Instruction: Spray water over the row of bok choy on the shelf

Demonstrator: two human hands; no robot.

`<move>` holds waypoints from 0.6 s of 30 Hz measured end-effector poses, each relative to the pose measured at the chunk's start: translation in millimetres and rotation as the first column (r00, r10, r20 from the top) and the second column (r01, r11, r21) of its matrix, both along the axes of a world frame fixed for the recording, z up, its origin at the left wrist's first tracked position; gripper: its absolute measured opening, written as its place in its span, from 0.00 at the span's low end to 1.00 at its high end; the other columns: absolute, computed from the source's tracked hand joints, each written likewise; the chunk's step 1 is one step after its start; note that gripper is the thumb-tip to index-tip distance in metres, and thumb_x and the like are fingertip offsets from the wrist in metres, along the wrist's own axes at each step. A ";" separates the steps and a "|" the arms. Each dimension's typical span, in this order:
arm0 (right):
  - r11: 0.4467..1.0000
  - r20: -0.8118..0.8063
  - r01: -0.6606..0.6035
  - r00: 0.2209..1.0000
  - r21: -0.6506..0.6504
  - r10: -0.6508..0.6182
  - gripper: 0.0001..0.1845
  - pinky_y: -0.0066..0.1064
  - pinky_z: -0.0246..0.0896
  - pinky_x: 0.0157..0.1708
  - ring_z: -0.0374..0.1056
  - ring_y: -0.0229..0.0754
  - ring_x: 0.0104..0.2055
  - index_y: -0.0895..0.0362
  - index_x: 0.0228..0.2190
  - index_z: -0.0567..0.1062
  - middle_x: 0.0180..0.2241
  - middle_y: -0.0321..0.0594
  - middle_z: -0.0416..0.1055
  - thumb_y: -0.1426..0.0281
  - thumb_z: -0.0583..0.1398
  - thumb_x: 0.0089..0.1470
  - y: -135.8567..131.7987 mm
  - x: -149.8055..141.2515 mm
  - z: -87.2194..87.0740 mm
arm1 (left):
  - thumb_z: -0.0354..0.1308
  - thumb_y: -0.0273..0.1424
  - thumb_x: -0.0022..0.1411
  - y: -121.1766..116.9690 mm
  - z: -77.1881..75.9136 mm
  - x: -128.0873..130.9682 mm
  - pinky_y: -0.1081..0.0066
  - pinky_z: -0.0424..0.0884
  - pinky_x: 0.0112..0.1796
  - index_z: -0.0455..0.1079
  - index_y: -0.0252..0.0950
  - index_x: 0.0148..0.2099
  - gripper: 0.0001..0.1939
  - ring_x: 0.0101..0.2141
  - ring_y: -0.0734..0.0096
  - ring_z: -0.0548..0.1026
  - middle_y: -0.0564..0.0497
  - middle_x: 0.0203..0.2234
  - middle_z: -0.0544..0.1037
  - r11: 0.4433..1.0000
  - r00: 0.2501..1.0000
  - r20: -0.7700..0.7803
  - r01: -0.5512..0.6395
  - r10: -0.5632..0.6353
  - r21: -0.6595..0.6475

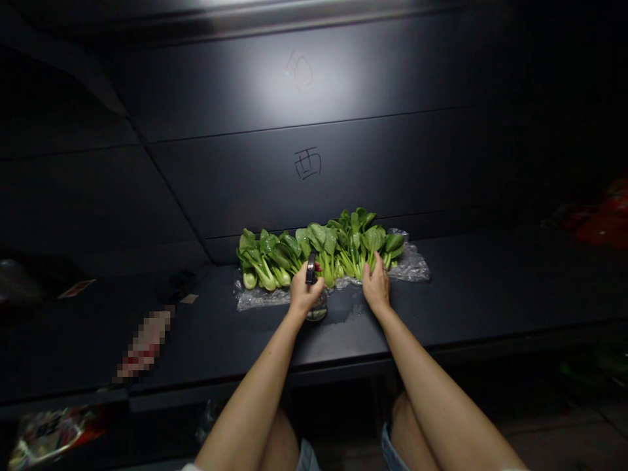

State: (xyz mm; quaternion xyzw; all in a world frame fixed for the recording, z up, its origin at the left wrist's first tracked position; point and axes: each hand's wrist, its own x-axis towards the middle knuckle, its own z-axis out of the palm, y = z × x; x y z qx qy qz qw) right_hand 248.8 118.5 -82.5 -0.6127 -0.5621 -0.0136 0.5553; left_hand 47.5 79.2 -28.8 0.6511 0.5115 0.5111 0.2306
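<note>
A row of green bok choy [321, 245] lies on crumpled clear plastic film [415, 263], leaves toward the back panel and pale stalks toward me. My left hand [305, 291] is closed around a black-handled tool [311, 268] in front of the row; its exact kind is not clear. Below that hand a rounded, glassy greenish part [316, 314] shows near the shelf, and I cannot tell whether it belongs to the tool. At the right part of the row, my right hand [377, 286] touches the stalks, its fingers stretched forward and its thumb apart.
The dark shelf [471, 288] has wet patches in front of the greens. Behind it rises a dark panel [245, 170] with a handwritten character. Small cards [77, 288] lie at the left, red items [603, 219] at the far right. A printed package [52, 432] sits lower left.
</note>
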 end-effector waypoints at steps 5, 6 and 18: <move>1.000 0.014 -0.003 1.000 -0.008 0.003 0.28 0.46 0.60 0.58 0.63 0.52 0.60 0.64 0.60 0.62 0.58 0.60 0.66 0.64 0.47 0.62 1.7 -1.0 -2.0 | 0.56 0.26 0.52 2.2 -1.4 -4.3 0.71 0.72 0.37 0.69 0.37 0.43 0.14 0.33 0.70 0.78 0.50 0.38 0.78 0.999 0.999 -0.033 -0.015 0.017 0.039; 1.000 0.014 -0.003 1.000 -0.006 0.003 0.28 0.46 0.60 0.58 0.63 0.52 0.61 0.64 0.60 0.62 0.58 0.60 0.66 0.64 0.47 0.62 2.3 -1.4 -2.8 | 0.56 0.26 0.52 2.0 -1.5 -4.6 0.71 0.72 0.37 0.69 0.38 0.44 0.15 0.34 0.70 0.78 0.49 0.39 0.78 0.999 0.999 -0.031 -0.011 0.013 0.044; 0.999 0.006 -0.031 0.999 -0.023 0.031 0.29 0.48 0.57 0.60 0.60 0.53 0.63 0.66 0.60 0.61 0.59 0.61 0.65 0.65 0.46 0.62 3.0 -11.4 -3.6 | 0.66 0.32 0.49 -4.4 -12.7 -14.3 0.67 0.73 0.40 0.61 0.39 0.54 0.30 0.36 0.70 0.78 0.42 0.53 0.71 0.974 0.967 0.131 0.213 -0.221 0.071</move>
